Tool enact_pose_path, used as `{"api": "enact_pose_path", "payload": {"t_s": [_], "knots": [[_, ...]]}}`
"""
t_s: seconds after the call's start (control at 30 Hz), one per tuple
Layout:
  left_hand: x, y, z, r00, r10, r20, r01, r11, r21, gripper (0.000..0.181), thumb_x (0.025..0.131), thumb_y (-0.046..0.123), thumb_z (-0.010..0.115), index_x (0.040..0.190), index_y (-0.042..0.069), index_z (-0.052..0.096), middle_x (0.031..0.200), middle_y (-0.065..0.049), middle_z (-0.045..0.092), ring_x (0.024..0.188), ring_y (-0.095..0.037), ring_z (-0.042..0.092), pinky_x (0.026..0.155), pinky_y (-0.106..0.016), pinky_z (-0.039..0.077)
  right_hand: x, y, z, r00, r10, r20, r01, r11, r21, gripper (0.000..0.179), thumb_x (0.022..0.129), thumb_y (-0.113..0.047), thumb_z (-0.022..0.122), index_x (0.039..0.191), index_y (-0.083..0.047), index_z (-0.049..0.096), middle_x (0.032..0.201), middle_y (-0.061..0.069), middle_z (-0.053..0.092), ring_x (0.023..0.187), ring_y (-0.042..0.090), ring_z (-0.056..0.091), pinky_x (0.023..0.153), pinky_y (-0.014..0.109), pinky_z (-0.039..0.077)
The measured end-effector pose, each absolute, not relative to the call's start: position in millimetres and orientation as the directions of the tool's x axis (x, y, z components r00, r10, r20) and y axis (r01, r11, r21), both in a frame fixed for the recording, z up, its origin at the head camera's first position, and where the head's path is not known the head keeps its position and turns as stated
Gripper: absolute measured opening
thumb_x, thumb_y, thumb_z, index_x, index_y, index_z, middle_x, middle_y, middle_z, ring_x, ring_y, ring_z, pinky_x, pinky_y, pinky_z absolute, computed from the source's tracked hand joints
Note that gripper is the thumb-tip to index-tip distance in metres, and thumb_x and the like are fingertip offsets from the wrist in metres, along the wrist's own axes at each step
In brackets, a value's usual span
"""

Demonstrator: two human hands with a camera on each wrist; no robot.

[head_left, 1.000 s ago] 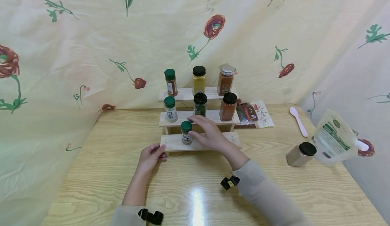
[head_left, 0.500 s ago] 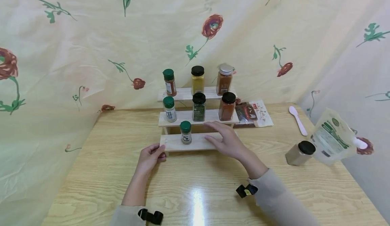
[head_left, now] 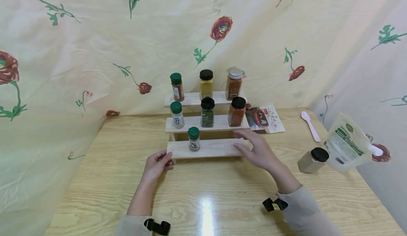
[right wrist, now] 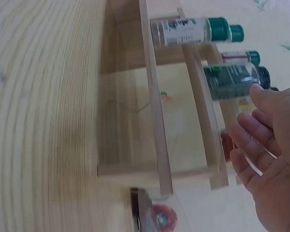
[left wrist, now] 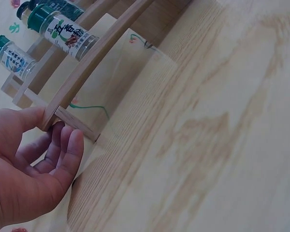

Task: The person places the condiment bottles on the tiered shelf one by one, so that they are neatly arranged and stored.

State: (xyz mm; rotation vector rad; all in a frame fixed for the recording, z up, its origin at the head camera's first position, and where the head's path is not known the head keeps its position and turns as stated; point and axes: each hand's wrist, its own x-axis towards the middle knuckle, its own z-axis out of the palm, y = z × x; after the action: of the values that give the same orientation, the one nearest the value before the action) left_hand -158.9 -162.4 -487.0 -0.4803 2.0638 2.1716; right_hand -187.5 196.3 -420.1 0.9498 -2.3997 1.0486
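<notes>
A three-tier wooden spice rack (head_left: 219, 148) stands against the cloth backdrop. My left hand (head_left: 157, 165) grips the left end of its lowest shelf, thumb at the top edge and fingers curled beneath, as the left wrist view shows. On that shelf stands a small green-capped spice jar (head_left: 194, 139). My right hand (head_left: 259, 149) hovers by the shelf's right end with fingers loosely bent, holding nothing. The middle tier carries a green-capped jar (head_left: 177, 115), a black-capped jar of green herbs (head_left: 207, 114) and a black-capped jar of reddish spice (head_left: 236, 112).
Another 3 jars stand on the top tier, among them a yellow one (head_left: 206, 87). Spice packets (head_left: 265, 119) lie behind the rack's right side. Farther right are a pink spoon (head_left: 311, 126), a black-capped jar (head_left: 313, 160) and a spouted pouch (head_left: 346, 144).
My right hand has moved right, away from the green-capped jar on the lowest shelf, to the shelf's right end. My left hand keeps its grip on the rack.
</notes>
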Motion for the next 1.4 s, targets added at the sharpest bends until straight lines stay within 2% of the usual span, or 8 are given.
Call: {"api": "enact_pose_path", "payload": {"t_s": [0.23, 0.43, 0.6, 0.9, 1.07, 1.27, 1.33, 1.4], "knots": [[-158, -162, -486, -0.945, -0.14, -0.297, -0.289, -0.072, 0.955, 0.04, 0.101, 0.012, 0.066, 0.131, -0.013, 0.057, 0.095, -0.011, 0.065, 0.078, -0.013, 0.064, 0.073, -0.023, 0.064, -182, 219, -425, -0.737, -0.389, 0.553, -0.663, 0.575, -0.479, 0.042, 0.086, 0.0, 0.079, 0.125, 0.0, 0.065, 0.112, 0.013, 0.071, 0.102, 0.028, 0.066, 0.081, 0.052, 0.058], [-158, -162, -485, -0.945, -0.133, -0.3, -0.293, -0.07, 0.954, 0.041, 0.101, 0.014, 0.066, 0.132, -0.011, 0.057, 0.097, -0.012, 0.065, 0.079, -0.013, 0.064, 0.073, -0.023, 0.063, -175, 240, -426, -0.745, -0.345, 0.572, -0.63, 0.646, -0.431, 0.046, 0.083, 0.001, 0.081, 0.125, 0.0, 0.065, 0.111, 0.011, 0.071, 0.101, 0.028, 0.066, 0.077, 0.046, 0.056], [-159, -162, -484, -0.942, -0.134, -0.308, -0.3, -0.075, 0.951, 0.041, 0.101, 0.014, 0.066, 0.133, -0.011, 0.057, 0.098, -0.012, 0.065, 0.079, -0.014, 0.064, 0.074, -0.025, 0.064, -168, 259, -426, -0.765, -0.3, 0.57, -0.585, 0.693, -0.422, 0.045, 0.084, 0.002, 0.079, 0.127, 0.0, 0.064, 0.111, 0.012, 0.072, 0.101, 0.03, 0.066, 0.079, 0.037, 0.054], [-157, -163, -484, -0.943, -0.13, -0.307, -0.3, -0.072, 0.951, 0.043, 0.101, 0.014, 0.066, 0.133, -0.012, 0.056, 0.099, -0.013, 0.065, 0.08, -0.014, 0.064, 0.076, -0.025, 0.064, -154, 295, -424, -0.795, -0.21, 0.57, -0.496, 0.765, -0.41, 0.041, 0.085, -0.002, 0.079, 0.124, 0.002, 0.065, 0.11, 0.014, 0.072, 0.099, 0.03, 0.064, 0.088, 0.013, 0.046], [-156, -163, -484, -0.943, -0.133, -0.305, -0.298, -0.072, 0.952, 0.043, 0.101, 0.014, 0.066, 0.133, -0.012, 0.056, 0.099, -0.012, 0.065, 0.08, -0.014, 0.064, 0.076, -0.024, 0.064, -150, 311, -425, -0.787, -0.168, 0.593, -0.469, 0.787, -0.4, 0.042, 0.083, 0.0, 0.081, 0.122, 0.002, 0.066, 0.109, 0.016, 0.072, 0.097, 0.024, 0.063, 0.087, 0.006, 0.041], [-158, -162, -486, -0.944, -0.138, -0.301, -0.294, -0.068, 0.953, 0.042, 0.101, 0.013, 0.065, 0.132, -0.012, 0.056, 0.097, -0.011, 0.065, 0.079, -0.013, 0.064, 0.075, -0.023, 0.063, -145, 333, -428, -0.788, -0.129, 0.602, -0.446, 0.794, -0.413, 0.043, 0.082, 0.0, 0.082, 0.122, 0.002, 0.067, 0.11, 0.019, 0.071, 0.099, 0.003, 0.057, 0.085, 0.004, 0.038], [-158, -162, -486, -0.944, -0.138, -0.301, -0.293, -0.071, 0.953, 0.041, 0.101, 0.013, 0.065, 0.132, -0.012, 0.056, 0.097, -0.011, 0.065, 0.079, -0.013, 0.064, 0.074, -0.022, 0.063, -144, 340, -430, -0.786, -0.115, 0.607, -0.439, 0.795, -0.419, 0.044, 0.082, -0.001, 0.081, 0.124, 0.002, 0.066, 0.113, 0.02, 0.069, 0.101, 0.008, 0.057, 0.086, 0.004, 0.035], [-158, -162, -486, -0.943, -0.139, -0.301, -0.293, -0.07, 0.953, 0.041, 0.101, 0.013, 0.065, 0.132, -0.012, 0.057, 0.097, -0.011, 0.065, 0.079, -0.013, 0.064, 0.074, -0.022, 0.063, -142, 346, -431, -0.782, -0.095, 0.616, -0.426, 0.803, -0.417, 0.045, 0.083, -0.002, 0.081, 0.125, 0.002, 0.066, 0.116, 0.022, 0.066, 0.101, 0.021, 0.058, 0.086, 0.004, 0.034]]}}
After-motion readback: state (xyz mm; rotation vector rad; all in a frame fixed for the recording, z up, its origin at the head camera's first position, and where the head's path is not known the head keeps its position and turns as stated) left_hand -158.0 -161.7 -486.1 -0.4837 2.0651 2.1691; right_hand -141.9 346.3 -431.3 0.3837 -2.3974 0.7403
